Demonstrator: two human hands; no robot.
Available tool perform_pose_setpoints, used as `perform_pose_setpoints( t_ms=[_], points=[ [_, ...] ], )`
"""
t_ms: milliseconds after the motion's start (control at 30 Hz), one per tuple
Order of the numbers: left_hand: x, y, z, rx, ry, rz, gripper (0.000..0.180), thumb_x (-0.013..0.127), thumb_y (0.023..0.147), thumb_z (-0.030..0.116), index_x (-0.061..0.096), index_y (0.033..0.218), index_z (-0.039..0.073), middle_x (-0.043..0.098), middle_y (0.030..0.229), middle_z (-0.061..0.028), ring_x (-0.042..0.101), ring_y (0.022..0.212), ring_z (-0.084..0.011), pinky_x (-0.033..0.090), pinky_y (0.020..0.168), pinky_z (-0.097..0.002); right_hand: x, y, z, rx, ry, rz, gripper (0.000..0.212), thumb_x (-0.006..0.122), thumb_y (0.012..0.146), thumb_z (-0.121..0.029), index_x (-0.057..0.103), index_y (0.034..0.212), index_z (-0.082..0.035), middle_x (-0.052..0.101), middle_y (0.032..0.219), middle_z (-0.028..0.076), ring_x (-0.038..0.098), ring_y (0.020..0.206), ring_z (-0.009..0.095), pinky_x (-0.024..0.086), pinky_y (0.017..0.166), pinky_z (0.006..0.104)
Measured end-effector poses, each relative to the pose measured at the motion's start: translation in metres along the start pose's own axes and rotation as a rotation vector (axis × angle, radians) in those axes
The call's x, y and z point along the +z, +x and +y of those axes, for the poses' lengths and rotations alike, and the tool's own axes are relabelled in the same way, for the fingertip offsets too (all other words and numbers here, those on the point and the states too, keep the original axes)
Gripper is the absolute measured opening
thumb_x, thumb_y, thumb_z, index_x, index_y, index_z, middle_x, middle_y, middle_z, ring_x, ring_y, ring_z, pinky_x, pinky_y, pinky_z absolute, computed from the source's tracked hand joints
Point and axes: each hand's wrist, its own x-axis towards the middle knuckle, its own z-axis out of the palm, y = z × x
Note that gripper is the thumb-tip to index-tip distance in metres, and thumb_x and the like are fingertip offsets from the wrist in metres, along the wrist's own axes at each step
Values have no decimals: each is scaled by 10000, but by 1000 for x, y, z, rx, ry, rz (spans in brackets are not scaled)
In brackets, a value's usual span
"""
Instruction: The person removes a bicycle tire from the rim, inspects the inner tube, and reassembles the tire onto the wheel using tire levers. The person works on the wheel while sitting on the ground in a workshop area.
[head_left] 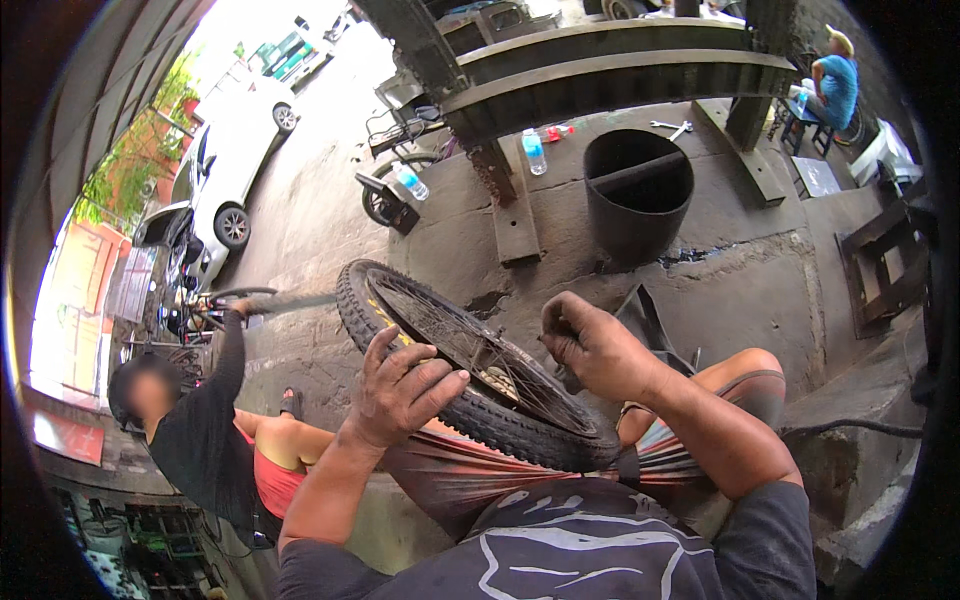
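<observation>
1. the bicycle wheel (485, 352) is lying tilted across the person's striped shorts (440, 468); it could be sliding off if the left hand (405, 390) were easing its support, and a finger could be catching in the spokes (448, 312) if the wheel were turning.
2. the left hand is resting against the tyre (520, 440), its fingers half curling, standing apart and clamping nothing visible.
3. the right hand (590, 342) is hovering by the wheel's right side, fingers bending inward; whether the tips are pinching anything, i cannot tell.
4. beyond, a dark cylinder (638, 228) is standing on the floor (740, 320), with a water bottle (534, 154) standing farther off.
</observation>
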Motion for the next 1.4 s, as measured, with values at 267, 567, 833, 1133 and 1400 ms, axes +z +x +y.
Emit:
perform_pose_setpoints(
  t_ms=[267,567,833,1133,1400],
  points=[
    [25,-34,29,-790,-101,421,784,907,904,219,513,1579,154,600,1484,-174,604,1398,-316,471,1214,-540,38,21,8,57,128,-132,484,764,1053,-295,559,1373,5,758,1181,241,737,1146,324,579,1033,469],
    [13,31,93,-1420,-1370,740,618,818,970,71,574,1530,-22,732,1318,-103,719,1181,-264,574,1091,-406,81,1,12,-79,-24,27,362,711,1023,-100,572,1339,9,756,1137,316,752,1134,481,576,998,508],
    [44,75,-14,-1382,-1344,591,305,778,876,88,768,1147,-54,816,1024,-155,796,871,-289,680,896,-440,26,34,29,-252,234,506,230,719,1033,-23,646,1251,-31,744,1094,117,744,1004,214,597,921,399],
    [-5,118,-84,-1091,-1391,24,778,859,725,130,621,1432,-90,809,1099,-185,807,869,-273,701,846,-419,-104,2,-5,-373,709,298,628,515,897,135,570,1495,-46,663,1354,90,694,1250,190,561,1120,328],
    [22,142,-113,-854,-1369,-270,1107,957,623,148,525,1626,-33,761,1191,-77,738,992,-191,631,980,-362,-111,-7,-11,-605,-190,512,768,629,878,217,537,1598,-33,667,1459,134,733,1334,229,582,1144,376]
  ],
)
